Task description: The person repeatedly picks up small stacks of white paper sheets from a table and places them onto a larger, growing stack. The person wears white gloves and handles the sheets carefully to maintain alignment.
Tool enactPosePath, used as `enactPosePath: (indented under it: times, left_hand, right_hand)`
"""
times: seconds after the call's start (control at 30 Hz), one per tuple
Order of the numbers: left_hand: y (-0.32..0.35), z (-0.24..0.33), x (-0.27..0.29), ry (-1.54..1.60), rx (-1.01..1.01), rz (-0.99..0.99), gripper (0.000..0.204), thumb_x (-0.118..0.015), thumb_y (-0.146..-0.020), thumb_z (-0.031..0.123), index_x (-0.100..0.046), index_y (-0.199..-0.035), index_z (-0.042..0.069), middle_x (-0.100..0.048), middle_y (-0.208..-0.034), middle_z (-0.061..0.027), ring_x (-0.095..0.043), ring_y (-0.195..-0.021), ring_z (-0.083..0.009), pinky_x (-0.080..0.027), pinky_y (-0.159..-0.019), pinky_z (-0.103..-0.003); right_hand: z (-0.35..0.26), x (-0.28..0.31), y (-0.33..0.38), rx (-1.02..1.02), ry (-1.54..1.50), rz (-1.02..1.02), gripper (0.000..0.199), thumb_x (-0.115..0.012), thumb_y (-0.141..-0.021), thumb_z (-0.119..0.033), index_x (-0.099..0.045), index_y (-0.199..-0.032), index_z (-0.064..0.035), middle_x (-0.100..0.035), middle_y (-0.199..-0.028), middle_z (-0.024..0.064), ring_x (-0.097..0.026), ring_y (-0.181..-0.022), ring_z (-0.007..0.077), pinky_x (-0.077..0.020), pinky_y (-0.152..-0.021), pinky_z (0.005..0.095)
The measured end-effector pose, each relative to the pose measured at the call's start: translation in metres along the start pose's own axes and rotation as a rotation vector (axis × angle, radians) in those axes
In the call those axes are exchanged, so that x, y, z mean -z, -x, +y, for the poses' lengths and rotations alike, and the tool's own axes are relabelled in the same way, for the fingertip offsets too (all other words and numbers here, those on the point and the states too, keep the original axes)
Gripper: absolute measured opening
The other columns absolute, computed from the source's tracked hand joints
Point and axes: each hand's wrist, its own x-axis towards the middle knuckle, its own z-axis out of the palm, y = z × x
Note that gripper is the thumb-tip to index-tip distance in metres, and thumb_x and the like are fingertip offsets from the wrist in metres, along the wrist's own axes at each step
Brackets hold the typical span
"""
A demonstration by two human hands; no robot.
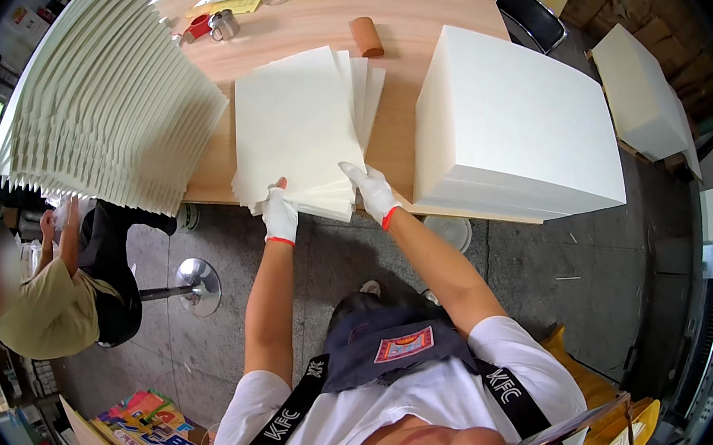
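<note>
Both white-gloved hands, left (pixel 279 216) and right (pixel 371 191), close their grip on the near edge of a fanned cream paper stack (pixel 299 129) on the wooden worktop (pixel 404 9), seemingly squaring it, which calls for even pressure.

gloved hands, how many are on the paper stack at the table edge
2. The left hand grips the near edge of the fanned paper stack on its left side; the right hand grips the same edge on its right. The seated person's hands at far left are off it.

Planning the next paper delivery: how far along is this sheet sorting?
Looks done: a fanned, staggered stack fills the table's left. In hand: left hand and right hand grip a small batch of sheets at the edge. Left: the tall block of paper looks untouched.
</note>
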Motion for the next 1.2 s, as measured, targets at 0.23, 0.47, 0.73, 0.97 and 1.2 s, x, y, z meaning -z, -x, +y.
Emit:
enactPosePath:
  times: [0.23, 0.47, 0.73, 0.97, 1.2]
  left_hand:
    - [-0.001, 0.008, -0.002, 0.012, 0.036, -0.055, 0.023, -0.066, -0.092, 0.017, -0.061, -0.111, 0.005, -0.062, -0.111, -0.0089, -0.061, -0.107, -0.0222, -0.053, -0.091, -0.039]
    - [0.028, 0.020, 0.002, 0.278, 0.098, -0.030, 0.025, -0.058, -0.098, 0.024, -0.058, -0.123, 0.020, -0.059, -0.099, 0.0008, -0.053, -0.080, -0.0178, -0.047, -0.074, -0.039]
    - [0.214, -0.029, -0.099, -0.115, -0.498, -0.350, 0.055, -0.055, -0.098, 0.008, -0.038, -0.150, 0.007, -0.047, -0.149, -0.0130, -0.047, -0.137, -0.0283, -0.038, -0.111, -0.044]
    - [0.287, -0.007, -0.279, -0.768, -1.283, -1.226, 0.030, -0.068, -0.083, -0.002, -0.067, -0.112, 0.003, -0.068, -0.125, -0.0155, -0.062, -0.120, -0.0342, -0.048, -0.102, -0.040]
    - [0.311, -0.073, -0.446, -1.276, -1.310, -1.311, 0.027, -0.069, -0.085, 0.016, -0.072, -0.112, 0.015, -0.070, -0.117, -0.0086, -0.064, -0.112, -0.0289, -0.051, -0.094, -0.040]
  right_hand:
    - [0.007, -0.010, -0.006, 0.120, -0.191, 0.005, 0.058, -0.076, -0.090, -0.038, -0.061, -0.126, 0.0051, -0.067, -0.121, 0.0113, -0.060, -0.111, 0.0168, -0.0482, -0.094, 0.0318]
    - [0.014, 0.018, 0.038, -0.012, -0.326, -0.330, 0.038, -0.063, -0.099, -0.036, -0.059, -0.122, -0.0066, -0.066, -0.111, 0.0053, -0.064, -0.095, 0.0153, -0.0517, -0.077, 0.0316]
    - [0.079, 0.219, 0.236, -0.248, -0.129, -0.147, 0.039, -0.062, -0.101, -0.035, -0.062, -0.124, -0.0037, -0.071, -0.096, 0.0099, -0.065, -0.072, 0.0127, -0.0530, -0.060, 0.0259]
    - [-0.051, 0.368, 0.352, 0.344, 0.094, 0.677, 0.034, -0.058, -0.099, -0.043, -0.066, -0.095, -0.0104, -0.062, -0.069, 0.0008, -0.052, -0.052, 0.0084, -0.0392, -0.046, 0.0237]
    - [-0.160, 0.375, 0.351, 0.562, 0.271, 0.885, 0.050, -0.060, -0.097, -0.052, -0.067, -0.115, -0.0056, -0.069, -0.088, 0.0061, -0.064, -0.075, 0.0171, -0.0500, -0.071, 0.0326]
